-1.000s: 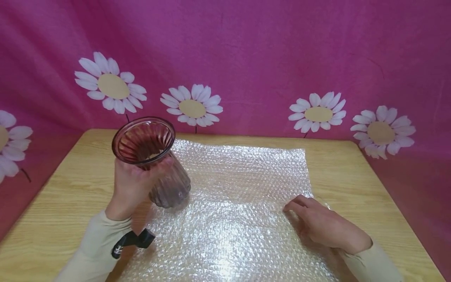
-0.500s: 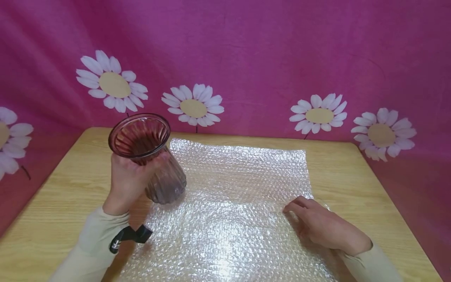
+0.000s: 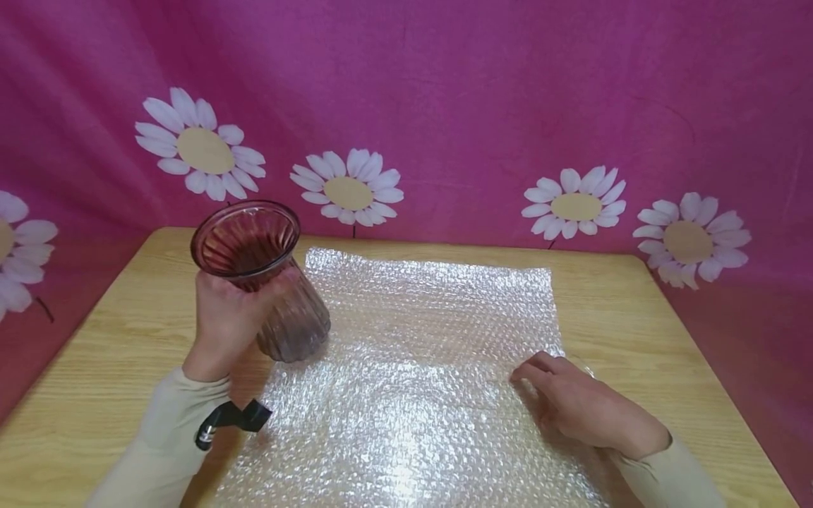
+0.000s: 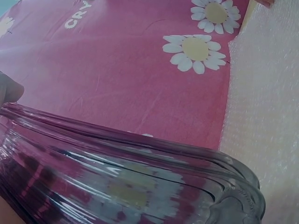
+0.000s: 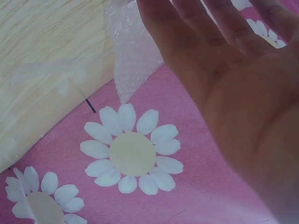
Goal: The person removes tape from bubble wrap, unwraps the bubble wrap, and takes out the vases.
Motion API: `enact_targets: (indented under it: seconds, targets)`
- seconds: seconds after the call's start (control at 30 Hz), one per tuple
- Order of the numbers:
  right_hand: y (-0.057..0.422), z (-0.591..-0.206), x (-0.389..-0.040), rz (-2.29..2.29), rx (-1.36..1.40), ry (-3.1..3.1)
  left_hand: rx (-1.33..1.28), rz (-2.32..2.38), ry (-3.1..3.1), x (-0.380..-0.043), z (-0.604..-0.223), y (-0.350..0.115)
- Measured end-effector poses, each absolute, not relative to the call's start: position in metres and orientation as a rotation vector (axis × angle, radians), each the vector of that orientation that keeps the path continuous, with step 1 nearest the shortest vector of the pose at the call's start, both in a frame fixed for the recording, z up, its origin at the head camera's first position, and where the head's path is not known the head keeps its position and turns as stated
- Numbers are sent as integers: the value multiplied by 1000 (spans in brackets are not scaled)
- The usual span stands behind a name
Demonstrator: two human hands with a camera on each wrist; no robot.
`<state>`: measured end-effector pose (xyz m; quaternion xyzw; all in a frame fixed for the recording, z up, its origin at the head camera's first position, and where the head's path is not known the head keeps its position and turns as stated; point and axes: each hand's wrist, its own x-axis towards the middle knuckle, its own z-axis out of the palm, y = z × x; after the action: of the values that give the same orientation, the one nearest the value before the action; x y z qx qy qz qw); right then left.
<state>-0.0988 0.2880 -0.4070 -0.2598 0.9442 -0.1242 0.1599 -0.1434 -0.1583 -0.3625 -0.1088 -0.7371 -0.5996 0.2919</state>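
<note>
A ribbed glass vase (image 3: 292, 314), reddish at its flared rim and smoky grey toward the base, leans with its mouth to the upper left in the head view. My left hand (image 3: 231, 317) grips it around the neck. The vase (image 4: 126, 172) also fills the lower left wrist view, with one finger of the left hand (image 4: 10, 89) at its side. Its base is over the left edge of a bubble wrap sheet (image 3: 432, 339); whether they touch I cannot tell. At the sheet's right edge rests my right hand (image 3: 587, 406), its fingers loosely bent; the right wrist view shows its palm (image 5: 252, 102).
Under the wrap lies a wood-grain table (image 3: 108, 339). A pink cloth (image 3: 457, 92) printed with white daisies hangs behind and at the sides. A black strap (image 3: 231, 420) is around the left wrist.
My left hand has moved the vase slightly leftward and away from me. The right hand has stayed in place on the bubble wrap.
</note>
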Motion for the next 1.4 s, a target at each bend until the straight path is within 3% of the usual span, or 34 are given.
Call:
enact_targets:
  seconds: [1.4]
  targets:
    - [289,-403,-99,-372,-719,2646,-147,-1572,-1977,-150,-366,-174]
